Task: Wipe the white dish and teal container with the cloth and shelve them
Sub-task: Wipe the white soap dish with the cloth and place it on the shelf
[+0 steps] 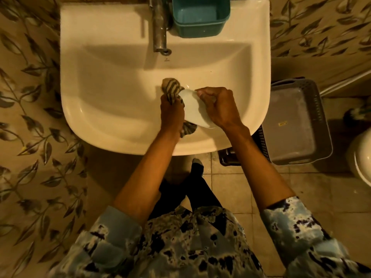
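Over the basin of the white sink (96,57), my right hand (217,106) grips the far edge of the white dish (193,110), which is tilted on edge. My left hand (172,112) is closed on the striped cloth (171,87) and presses it against the dish's left side; cloth ends stick out above and below the hand. The teal container (200,16) stands upright and untouched on the sink's back ledge, right of the tap.
A metal tap (159,31) reaches over the basin from the back. A grey plastic basket (295,123) stands on the floor right of the sink, above a dark crate (261,145). Leaf-patterned tiled walls flank the sink. A white rounded fixture (363,157) shows at the right edge.
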`<state>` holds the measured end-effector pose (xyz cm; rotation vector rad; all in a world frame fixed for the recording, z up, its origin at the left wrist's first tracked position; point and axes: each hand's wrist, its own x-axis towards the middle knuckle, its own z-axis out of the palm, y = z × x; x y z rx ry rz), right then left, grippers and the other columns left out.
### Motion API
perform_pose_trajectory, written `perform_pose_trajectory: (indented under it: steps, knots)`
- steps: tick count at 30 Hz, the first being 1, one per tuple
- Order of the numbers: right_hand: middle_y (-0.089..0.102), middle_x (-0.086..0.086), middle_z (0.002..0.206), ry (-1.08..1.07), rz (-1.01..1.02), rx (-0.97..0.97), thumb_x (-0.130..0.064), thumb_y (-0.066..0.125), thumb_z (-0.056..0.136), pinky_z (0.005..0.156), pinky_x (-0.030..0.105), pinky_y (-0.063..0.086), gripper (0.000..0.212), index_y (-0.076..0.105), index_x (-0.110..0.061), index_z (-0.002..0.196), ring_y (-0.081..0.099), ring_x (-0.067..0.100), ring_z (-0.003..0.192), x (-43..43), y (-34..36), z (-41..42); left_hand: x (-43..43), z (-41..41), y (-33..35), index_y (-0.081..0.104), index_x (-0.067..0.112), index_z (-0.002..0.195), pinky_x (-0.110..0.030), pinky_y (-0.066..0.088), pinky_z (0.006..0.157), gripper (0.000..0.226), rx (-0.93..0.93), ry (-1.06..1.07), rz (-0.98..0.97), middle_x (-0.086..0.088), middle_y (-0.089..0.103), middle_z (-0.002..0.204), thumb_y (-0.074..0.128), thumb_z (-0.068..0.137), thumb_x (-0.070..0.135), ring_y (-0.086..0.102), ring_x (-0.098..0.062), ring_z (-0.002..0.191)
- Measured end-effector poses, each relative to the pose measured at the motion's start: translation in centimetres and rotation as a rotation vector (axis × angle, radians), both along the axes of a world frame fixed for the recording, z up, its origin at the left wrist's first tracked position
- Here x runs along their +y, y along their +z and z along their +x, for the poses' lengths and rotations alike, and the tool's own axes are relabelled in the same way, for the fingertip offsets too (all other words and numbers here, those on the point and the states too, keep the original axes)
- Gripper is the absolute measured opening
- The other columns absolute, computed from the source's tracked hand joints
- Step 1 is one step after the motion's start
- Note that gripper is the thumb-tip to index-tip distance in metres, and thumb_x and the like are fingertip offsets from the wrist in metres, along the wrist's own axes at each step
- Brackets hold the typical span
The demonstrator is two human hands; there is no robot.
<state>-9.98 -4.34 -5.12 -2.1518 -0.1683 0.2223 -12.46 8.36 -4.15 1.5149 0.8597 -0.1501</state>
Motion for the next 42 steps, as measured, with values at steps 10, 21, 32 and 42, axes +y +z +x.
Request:
perform_pose_trajectory:
  steps: [10,21,32,42]
  knots:
    - [0.074,0.009,0.103,0.27,-0.264,-0.051,-0.031,0.048,0.095,0.089,0.035,0.049,0.032,0.074,-0.013,0.101,0.065,0.026,0.095,-2.3,2.2,4.7,-0.5,0.2,0.3,0.034,0.011,0.14,-0.044,0.048,0.1,0.038,-0.031,-0.136,-0.331,-0.013,0.051,0.136,0.032,0.103,0.016,0.054,-0.025,0.118]
    - [0.073,0.007,0.086,0.369,-0.17,0.05,-0.029,0.051,0.094,0.071,0.031,0.045,0.03,0.075,-0.011,0.095,0.061,0.018,0.075,-1.3,1.7,3.5,1.2,3.1,1.7,0.035,0.006,0.14,-0.037,0.048,0.091,0.04,0.07,-0.282,-0.143,-0.016,0.051,0.138,0.037,0.101,0.019,0.056,-0.028,0.112]
    - [0.073,0.006,0.1,-0.264,-0.142,0.004,-0.022,0.049,0.097,0.085,0.021,0.04,0.027,0.074,-0.012,0.097,0.062,0.02,0.098,0.0,0.6,3.8,-1.9,-0.3,0.4,0.031,0.024,0.142,-0.053,0.042,0.104,0.044,-0.055,0.037,-0.292,-0.008,0.051,0.137,0.038,0.098,0.022,0.052,-0.028,0.123]
    - [0.065,0.017,0.116,-0.008,-0.172,0.033,-0.034,0.04,0.092,0.09,0.036,0.046,0.044,0.066,-0.004,0.112,0.059,0.032,0.107,-0.3,0.6,2.7,1.1,5.0,2.3,0.058,0.015,0.119,-0.045,0.056,0.074,0.03,0.105,-0.043,-0.429,-0.011,0.065,0.115,0.036,0.101,0.027,0.063,-0.032,0.097]
